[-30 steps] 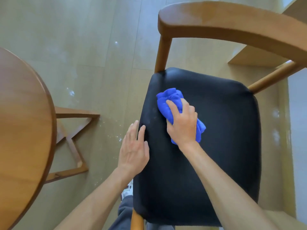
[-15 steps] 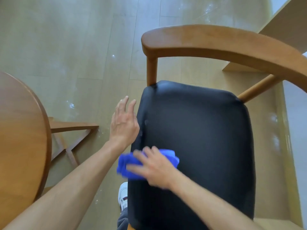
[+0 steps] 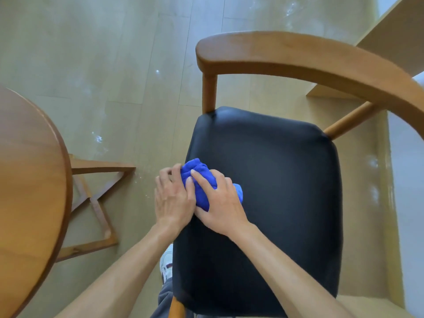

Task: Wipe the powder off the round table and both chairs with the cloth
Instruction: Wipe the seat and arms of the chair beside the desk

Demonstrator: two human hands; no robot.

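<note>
blue cloth (image 3: 202, 187) is bunched up right at the left edge of the chair (image 3: 263, 191)'s black seat, about halfway along it. right hand (image 3: 221, 203) lies on top of the cloth with fingers curled over it, close together. left hand (image 3: 172, 200) is just beside it at the seat's edge, fingertips curled into the cloth's left side, touching the right hand. round table (image 3: 27, 180) sits off to the left, apart from the chair. white powder specks on the floor (image 3: 98, 138) between them.
</note>
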